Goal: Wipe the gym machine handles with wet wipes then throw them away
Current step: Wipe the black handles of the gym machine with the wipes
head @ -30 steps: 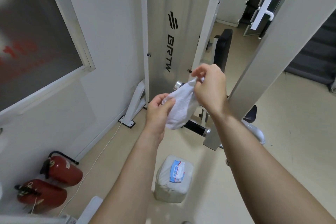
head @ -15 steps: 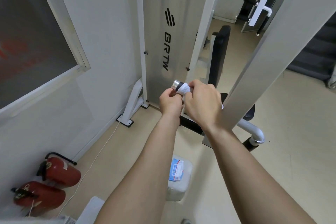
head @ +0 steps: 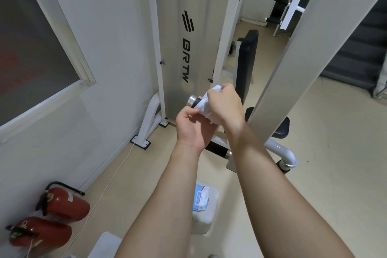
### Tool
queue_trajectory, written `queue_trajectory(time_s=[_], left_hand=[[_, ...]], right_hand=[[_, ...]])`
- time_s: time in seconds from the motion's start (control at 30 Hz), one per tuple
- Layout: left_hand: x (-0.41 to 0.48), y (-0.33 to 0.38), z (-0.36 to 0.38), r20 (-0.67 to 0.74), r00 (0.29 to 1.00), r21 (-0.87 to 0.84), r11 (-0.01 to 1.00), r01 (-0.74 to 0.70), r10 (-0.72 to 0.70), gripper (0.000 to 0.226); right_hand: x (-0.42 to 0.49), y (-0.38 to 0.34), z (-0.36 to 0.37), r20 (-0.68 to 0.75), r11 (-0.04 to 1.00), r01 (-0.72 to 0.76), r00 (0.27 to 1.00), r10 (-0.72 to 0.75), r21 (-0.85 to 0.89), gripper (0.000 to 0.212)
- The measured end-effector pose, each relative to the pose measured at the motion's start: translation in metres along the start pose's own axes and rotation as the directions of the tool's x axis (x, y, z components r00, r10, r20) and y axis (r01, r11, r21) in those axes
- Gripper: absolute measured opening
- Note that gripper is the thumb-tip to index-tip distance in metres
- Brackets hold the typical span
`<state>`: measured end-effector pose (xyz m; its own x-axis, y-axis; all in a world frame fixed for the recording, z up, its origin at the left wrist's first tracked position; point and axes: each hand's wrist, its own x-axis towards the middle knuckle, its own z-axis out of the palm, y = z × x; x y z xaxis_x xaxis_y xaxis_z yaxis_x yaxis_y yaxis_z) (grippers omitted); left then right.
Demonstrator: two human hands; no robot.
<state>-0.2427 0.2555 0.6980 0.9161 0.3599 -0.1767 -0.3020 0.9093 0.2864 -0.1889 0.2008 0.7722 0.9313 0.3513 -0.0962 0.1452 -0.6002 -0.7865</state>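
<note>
While the right hand (head: 226, 107) is clamping the wet wipe (head: 206, 109) around the handle (head: 193, 101), the left hand (head: 192, 128) is pinching its loose end.

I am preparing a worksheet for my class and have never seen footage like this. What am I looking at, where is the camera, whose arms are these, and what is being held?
There is no robot here. A person wears a wide-angle camera on the head, so the picture looks forward and down along their own two bare arms. The right hand grips a white wet wipe wrapped round a gym machine handle, which has a black grip and a chrome end cap. The left hand pinches the wipe's loose lower edge. Behind them stands the machine's grey panel, lettered BRTW. On the floor below, a pack of wipes sits on a white container, and two red fire extinguishers lie by the wall.
</note>
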Motion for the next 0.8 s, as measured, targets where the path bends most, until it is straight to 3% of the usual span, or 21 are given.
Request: queue_trajectory(time_s=[0.1,0.2,0.33,0.4,0.47,0.53,0.6,0.67,0.73,0.8], left_hand=[[0.002,0.0,-0.002,-0.036,0.999,0.101,0.995,-0.022,0.026,0.039],[-0.006,0.002,-0.003,-0.093,0.995,0.185,0.983,-0.024,0.042,0.032],[-0.014,0.005,0.004,-0.008,1.0,0.143,0.99,-0.017,0.019,0.037],[-0.004,0.005,0.013,-0.048,0.999,0.235,0.972,-0.002,0.014,0.038],[0.008,0.001,0.02,-0.095,0.994,0.229,0.973,-0.03,0.053,0.033],[0.017,-0.006,0.023,-0.094,0.99,0.136,0.987,-0.088,0.101,0.025],[0.023,-0.011,0.022,-0.08,0.988,0.055,0.99,-0.127,0.131,0.024],[0.027,-0.012,0.022,-0.022,0.993,0.002,0.993,-0.119,0.119,0.033],[0.03,-0.015,0.022,0.002,0.993,-0.036,0.993,-0.115,0.115,0.041],[0.029,-0.019,0.028,-0.072,0.99,-0.049,0.991,-0.123,0.12,0.046]], right_hand=[[-0.008,0.0,-0.002,-0.07,0.984,0.161,0.985,-0.155,0.082,0.024],[-0.025,0.016,0.009,-0.18,0.906,0.41,0.888,-0.423,-0.104,0.023],[-0.043,0.039,0.022,-0.139,0.736,0.575,0.746,-0.651,-0.356,0.036],[-0.056,0.048,0.017,-0.11,0.727,0.607,0.738,-0.665,-0.32,0.053],[-0.067,0.056,0.008,0.003,0.762,0.618,0.777,-0.629,-0.196,0.064],[-0.072,0.065,-0.001,0.113,0.805,0.59,0.806,-0.581,-0.064,0.062],[-0.075,0.071,-0.011,0.152,0.804,0.593,0.799,-0.581,-0.045,0.046],[-0.081,0.079,-0.021,0.043,0.791,0.61,0.793,-0.608,-0.047,0.029],[-0.086,0.087,-0.033,-0.274,0.784,0.62,0.758,-0.592,0.021,0.021],[-0.082,0.098,-0.042,-0.572,0.797,0.597,0.687,-0.449,0.092,0.02]])
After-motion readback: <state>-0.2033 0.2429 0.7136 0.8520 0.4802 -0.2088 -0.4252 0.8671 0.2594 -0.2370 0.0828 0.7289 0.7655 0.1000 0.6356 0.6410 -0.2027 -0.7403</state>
